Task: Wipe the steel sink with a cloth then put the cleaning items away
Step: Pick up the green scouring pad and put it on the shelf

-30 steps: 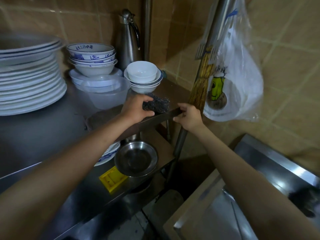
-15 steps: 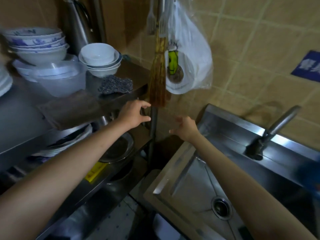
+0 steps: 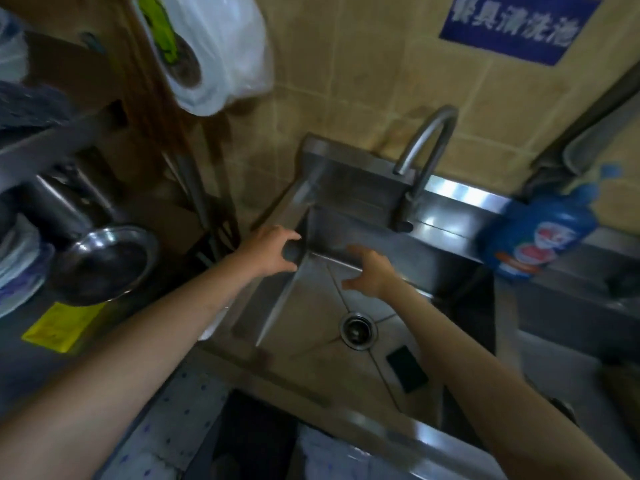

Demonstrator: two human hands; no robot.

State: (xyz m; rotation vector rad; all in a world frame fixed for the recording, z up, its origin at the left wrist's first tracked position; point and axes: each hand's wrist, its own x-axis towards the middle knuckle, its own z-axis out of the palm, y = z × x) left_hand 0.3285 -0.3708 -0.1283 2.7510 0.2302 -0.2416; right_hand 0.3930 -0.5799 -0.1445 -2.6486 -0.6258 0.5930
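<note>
Both hands hung empty, fingers loosely spread: left hand at the steel sink's left rim, right hand over the basin. The dark cloth lay on the shelf, upper left of frame, well apart.

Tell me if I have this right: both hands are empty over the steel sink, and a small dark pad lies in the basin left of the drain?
Nearly. In the head view the left hand and right hand are empty over the sink, but the dark pad lies right of the drain, not left.
</note>
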